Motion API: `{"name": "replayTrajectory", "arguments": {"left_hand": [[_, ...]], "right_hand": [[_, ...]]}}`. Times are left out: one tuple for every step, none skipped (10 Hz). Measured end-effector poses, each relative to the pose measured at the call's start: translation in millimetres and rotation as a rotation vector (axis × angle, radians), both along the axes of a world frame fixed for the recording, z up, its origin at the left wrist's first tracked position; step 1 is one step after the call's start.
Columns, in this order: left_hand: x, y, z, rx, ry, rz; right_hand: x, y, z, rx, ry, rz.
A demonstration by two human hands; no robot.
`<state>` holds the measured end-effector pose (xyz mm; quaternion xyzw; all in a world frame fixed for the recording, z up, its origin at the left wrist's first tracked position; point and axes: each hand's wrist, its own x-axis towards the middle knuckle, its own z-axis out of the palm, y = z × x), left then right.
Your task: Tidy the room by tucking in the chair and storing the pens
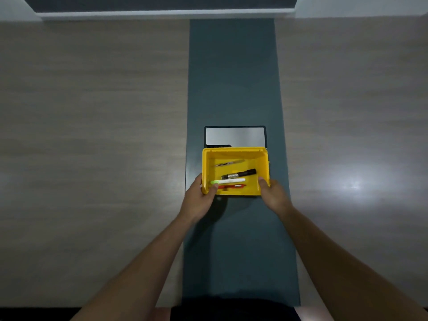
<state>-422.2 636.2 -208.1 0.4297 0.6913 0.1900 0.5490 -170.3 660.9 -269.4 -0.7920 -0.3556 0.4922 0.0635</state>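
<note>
Pens sit inside the yellow bin, which rests on the dark centre strip of the table, its far wall just in front of a silver flap set into that strip. 4 items lie loose on the bin floor: a thin metallic pen nearest the far wall, a black marker, a white pen with a green end, and a red pen closest to the near wall.

The left hand clamps the bin's near-left corner, thumb hooked over the rim and fingers outside. The right hand clamps the near-right corner the same way.

Risks, as I judge them: both holds are at the near edge only, so lifting could let the far end dip and the loose pens roll or slide toward it. A quick tilt might spill them, since nothing holds them in. Pushing the bin forward could catch it on the flap's frame. The left thumb is close to the white pen's green end and may nudge it. No chair is in view, so whether it is tucked in cannot be told.
</note>
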Motion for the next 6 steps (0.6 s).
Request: {"name": "replayTrajectory", "arguments": {"left_hand": [[4, -1, 3, -0.003, -0.020, 0.005], [5, -1, 7, -0.023, -0.032, 0.011], [2, -4, 12, -0.020, -0.049, 0.002], [-7, -11, 12, -0.052, -0.041, 0.018], [-16, -27, 15, -0.067, -0.039, 0.046], [-27, -50, 14, -0.050, 0.004, 0.028]], "right_hand": [[8, -1, 4, 0.016, -0.002, 0.030], [13, -5, 10, 0.042, 0.028, 0.058], [16, -13, 18, 0.064, 0.016, 0.095], [15, -24, 29, 0.074, 0.005, 0.082], [13, -40, 38, 0.109, 0.011, 0.046], [12, -64, 37, 0.090, -0.020, 0.015]]}}
